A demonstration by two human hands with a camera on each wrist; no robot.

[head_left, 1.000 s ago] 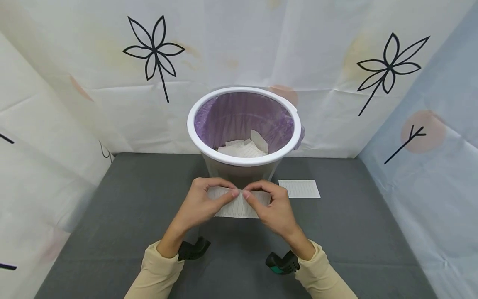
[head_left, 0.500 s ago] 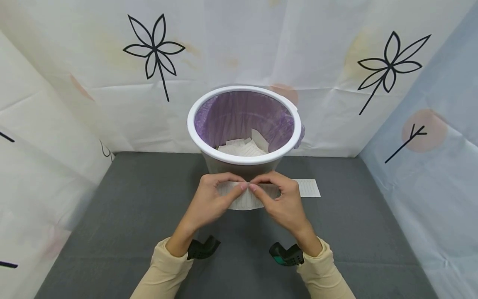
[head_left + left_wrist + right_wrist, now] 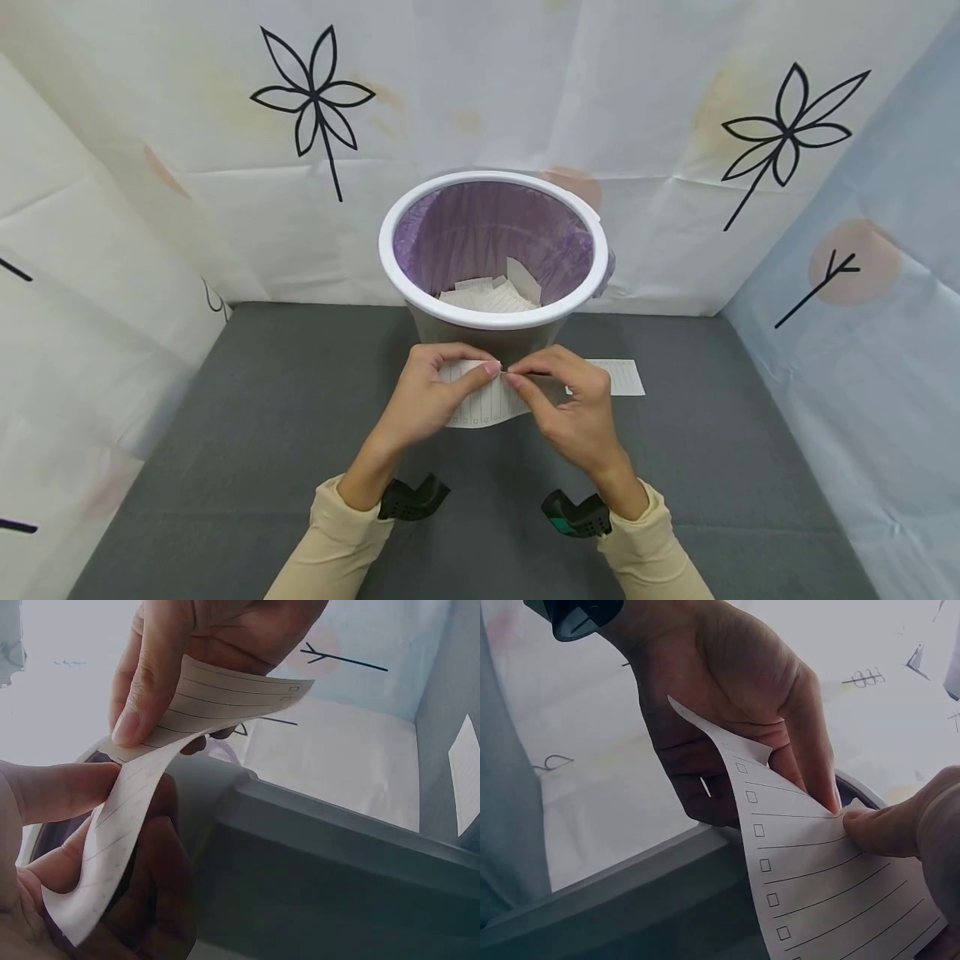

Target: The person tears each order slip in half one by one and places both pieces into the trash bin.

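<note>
pinching paper [image 3: 482,407] at upper edge with left hand [image 3: 423,393] and right hand [image 3: 576,404] | seemingly at start of tear | next: likely needs steady opposed pull

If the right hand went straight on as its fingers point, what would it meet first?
Probably the left hand: in the head view its fingertips lie just ahead of the right hand, and both pinch the paper. Depth is unclear.

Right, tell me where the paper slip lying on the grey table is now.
In the head view, the slip lies to the right of the white-rimmed bin, just beyond the right hand, which partly hides it.
</note>
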